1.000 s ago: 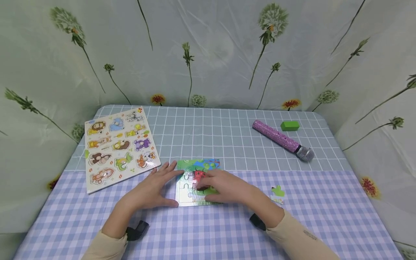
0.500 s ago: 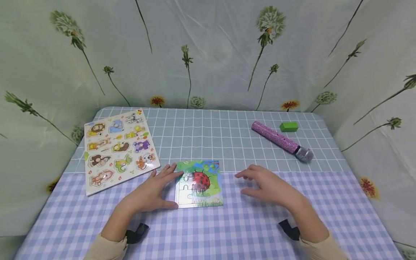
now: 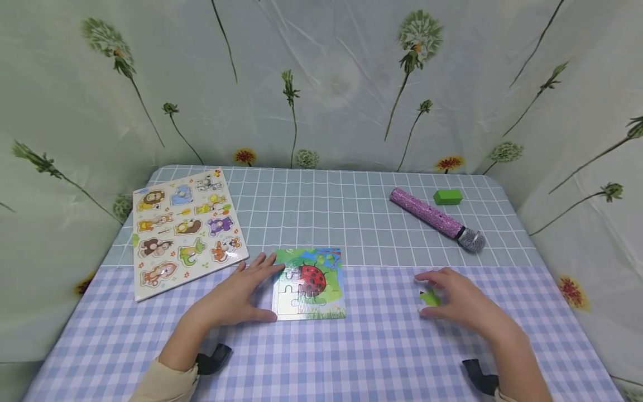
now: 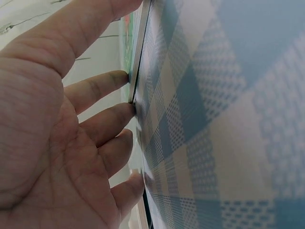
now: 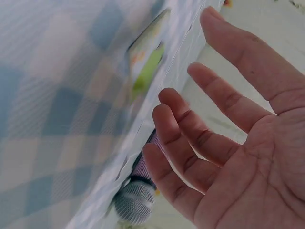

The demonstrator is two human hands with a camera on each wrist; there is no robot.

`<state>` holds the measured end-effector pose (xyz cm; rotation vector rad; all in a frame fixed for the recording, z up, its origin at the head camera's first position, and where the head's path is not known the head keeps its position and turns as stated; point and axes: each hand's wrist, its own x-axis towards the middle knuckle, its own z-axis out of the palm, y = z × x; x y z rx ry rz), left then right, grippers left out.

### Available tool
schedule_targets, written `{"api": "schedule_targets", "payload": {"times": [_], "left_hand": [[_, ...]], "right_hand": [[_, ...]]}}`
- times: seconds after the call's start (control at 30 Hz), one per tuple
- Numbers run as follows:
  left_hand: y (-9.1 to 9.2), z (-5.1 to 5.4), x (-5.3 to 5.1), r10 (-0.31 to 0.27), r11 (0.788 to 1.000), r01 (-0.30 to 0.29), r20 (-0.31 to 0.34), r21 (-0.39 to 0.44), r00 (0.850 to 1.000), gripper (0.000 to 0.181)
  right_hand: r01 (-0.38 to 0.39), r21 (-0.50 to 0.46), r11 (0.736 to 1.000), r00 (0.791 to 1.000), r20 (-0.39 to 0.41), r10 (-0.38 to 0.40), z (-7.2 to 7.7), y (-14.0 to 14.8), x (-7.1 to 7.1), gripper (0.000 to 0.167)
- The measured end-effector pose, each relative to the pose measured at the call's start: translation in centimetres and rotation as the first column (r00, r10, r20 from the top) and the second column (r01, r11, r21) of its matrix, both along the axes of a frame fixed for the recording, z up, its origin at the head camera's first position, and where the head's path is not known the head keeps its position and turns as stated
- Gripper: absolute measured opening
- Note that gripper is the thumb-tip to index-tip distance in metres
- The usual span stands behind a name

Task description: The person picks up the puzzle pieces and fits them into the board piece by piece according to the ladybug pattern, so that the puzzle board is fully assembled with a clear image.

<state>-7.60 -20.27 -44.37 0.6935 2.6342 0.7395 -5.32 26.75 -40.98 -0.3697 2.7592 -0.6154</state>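
A ladybug jigsaw board (image 3: 326,301) lies on the checked cloth, with pale bare spaces along its left side. My left hand (image 3: 236,296) rests beside it, thumb and forefinger touching its left edge. The left wrist view shows the board's thin rim (image 4: 138,52) against the fingers of that hand (image 4: 71,133). To the right, my right hand (image 3: 464,301) hovers around a loose puzzle piece (image 3: 430,297), green and white, and partly covers it. In the right wrist view the piece (image 5: 148,59) lies on the cloth, apart from the spread fingers of the hand (image 5: 238,152).
An animal peg puzzle (image 3: 188,231) lies tilted at the left. At the back right are a glittery purple microphone (image 3: 427,212) and a green block (image 3: 448,196). A floral curtain (image 3: 331,84) stands behind the table.
My right hand has left the ladybug board and moved right to the loose puzzle piece. The left hand has stayed at the board's left edge.
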Motion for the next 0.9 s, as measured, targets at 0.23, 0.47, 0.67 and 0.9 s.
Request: {"api": "schedule_targets", "payload": {"times": [0.23, 0.47, 0.67, 0.9], "left_hand": [[0.2, 0.0, -0.1, 0.010, 1.000, -0.010, 0.013, -0.003, 1.000, 0.104], [0.8, 0.2, 0.3, -0.008, 1.000, 0.008, -0.018, 0.022, 1.000, 0.098], [1.3, 0.5, 1.2, -0.019, 1.000, 0.019, -0.049, 0.009, 0.999, 0.089], [1.4, 0.6, 2.0, -0.046, 0.998, 0.044, -0.062, -0.036, 0.997, 0.081]], "right_hand": [[0.101, 0.015, 0.995, 0.993, 0.063, -0.102, -0.5, 1.6, 0.5, 0.073], [0.095, -0.019, 0.995, 0.995, 0.033, -0.094, -1.2, 2.0, 1.2, 0.068], [0.080, -0.032, 0.996, 0.997, -0.009, -0.080, -1.7, 2.0, 1.5, 0.063], [0.102, -0.011, 0.995, 0.995, -0.009, -0.102, -1.9, 1.8, 1.3, 0.059]]}}
